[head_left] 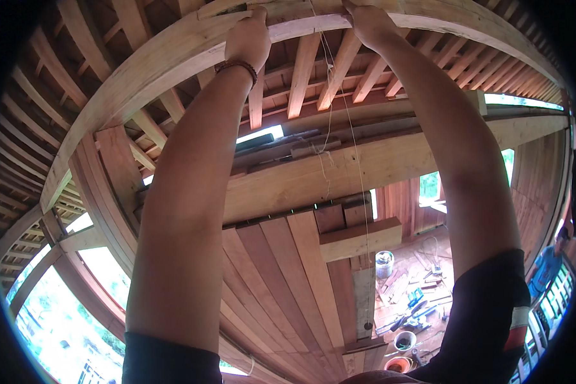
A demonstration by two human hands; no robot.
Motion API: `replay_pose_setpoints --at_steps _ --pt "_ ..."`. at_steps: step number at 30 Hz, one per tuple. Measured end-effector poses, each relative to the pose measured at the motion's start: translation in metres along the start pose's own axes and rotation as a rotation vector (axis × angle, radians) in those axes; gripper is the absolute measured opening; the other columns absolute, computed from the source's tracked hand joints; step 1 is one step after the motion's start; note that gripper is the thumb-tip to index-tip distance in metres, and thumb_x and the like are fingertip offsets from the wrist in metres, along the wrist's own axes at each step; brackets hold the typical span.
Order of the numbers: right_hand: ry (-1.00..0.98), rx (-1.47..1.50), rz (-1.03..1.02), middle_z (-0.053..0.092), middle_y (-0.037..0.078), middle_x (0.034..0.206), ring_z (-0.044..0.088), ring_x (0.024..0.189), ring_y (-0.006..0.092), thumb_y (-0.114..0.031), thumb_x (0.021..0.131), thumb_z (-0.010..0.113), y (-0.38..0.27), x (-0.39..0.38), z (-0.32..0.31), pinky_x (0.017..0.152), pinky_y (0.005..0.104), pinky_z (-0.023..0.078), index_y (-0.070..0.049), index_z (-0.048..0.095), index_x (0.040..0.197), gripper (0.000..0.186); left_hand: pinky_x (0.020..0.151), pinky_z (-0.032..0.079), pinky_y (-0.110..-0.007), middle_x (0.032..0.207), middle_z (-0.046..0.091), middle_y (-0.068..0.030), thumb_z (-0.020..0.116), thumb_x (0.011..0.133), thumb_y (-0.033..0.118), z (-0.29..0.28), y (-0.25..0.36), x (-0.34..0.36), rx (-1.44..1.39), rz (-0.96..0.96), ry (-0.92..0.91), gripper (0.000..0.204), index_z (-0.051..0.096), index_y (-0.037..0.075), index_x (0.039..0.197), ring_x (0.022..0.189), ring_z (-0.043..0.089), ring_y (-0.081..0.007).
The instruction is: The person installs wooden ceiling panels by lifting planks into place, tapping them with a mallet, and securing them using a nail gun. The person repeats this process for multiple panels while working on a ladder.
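Note:
Both my arms reach up to a long pale wooden beam (166, 61) overhead. My left hand (248, 40), with a beaded bracelet at the wrist, is closed against the beam, its thumb side up; what it holds is hidden. To its right my right hand (371, 25) is also closed at the beam, fingers partly hidden and cut by the upper edge, and its hold cannot be made out. Between the hands a thin string (347, 121) hangs from the beam. A small dark weight (368, 326) shows at its lower end, in front of a pale board.
A thick crossbeam (288, 185) spans below, with dark boards stacked behind it. Under it are wall planks (281, 262) and a short wood block (361, 240). Buckets (384, 264), tools and offcuts lie on the floor far below. A person in blue (547, 265) is at right.

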State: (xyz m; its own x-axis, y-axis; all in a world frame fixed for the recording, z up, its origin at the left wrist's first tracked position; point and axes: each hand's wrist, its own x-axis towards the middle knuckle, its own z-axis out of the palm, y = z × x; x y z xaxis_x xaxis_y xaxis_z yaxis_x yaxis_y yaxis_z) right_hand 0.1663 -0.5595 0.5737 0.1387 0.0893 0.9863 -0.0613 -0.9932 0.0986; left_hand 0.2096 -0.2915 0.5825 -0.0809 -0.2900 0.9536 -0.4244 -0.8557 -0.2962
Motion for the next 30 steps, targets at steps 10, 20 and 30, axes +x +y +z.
replay_pose_setpoints --at_steps 10,20,30 --pt "0.03 -0.015 -0.022 0.072 0.025 0.095 0.071 0.09 0.0426 -0.026 0.105 0.049 0.002 0.001 -0.011 0.08 0.0531 0.057 -0.001 0.055 0.13 0.037 0.082 0.056 -0.052 0.099 0.071 -0.0269 0.052 0.095 0.012 0.005 -0.004 0.016 -0.02 0.029 0.031 0.029 0.057 -0.001 0.121 0.093 0.07 -0.0443" --pt "0.043 0.005 -0.022 0.07 0.025 0.103 0.069 0.099 0.0422 -0.028 0.105 0.048 0.005 -0.001 -0.013 0.086 0.0516 0.056 -0.001 0.055 0.132 0.038 0.074 0.058 -0.054 0.093 0.072 -0.0266 0.051 0.091 0.006 -0.003 -0.003 0.019 0.138 0.12 -0.046 0.042 0.05 -0.007 0.131 0.086 0.072 -0.0434" --pt "0.181 0.188 -0.062 0.069 0.029 0.104 0.066 0.1 0.0456 -0.023 0.102 0.053 0.012 0.001 0.005 0.089 0.0528 0.054 0.001 0.058 0.129 0.037 0.073 0.058 -0.055 0.089 0.072 -0.0267 0.053 0.09 0.006 0.0 -0.001 0.02 0.118 0.108 -0.025 0.044 0.049 -0.008 0.131 0.084 0.072 -0.044"
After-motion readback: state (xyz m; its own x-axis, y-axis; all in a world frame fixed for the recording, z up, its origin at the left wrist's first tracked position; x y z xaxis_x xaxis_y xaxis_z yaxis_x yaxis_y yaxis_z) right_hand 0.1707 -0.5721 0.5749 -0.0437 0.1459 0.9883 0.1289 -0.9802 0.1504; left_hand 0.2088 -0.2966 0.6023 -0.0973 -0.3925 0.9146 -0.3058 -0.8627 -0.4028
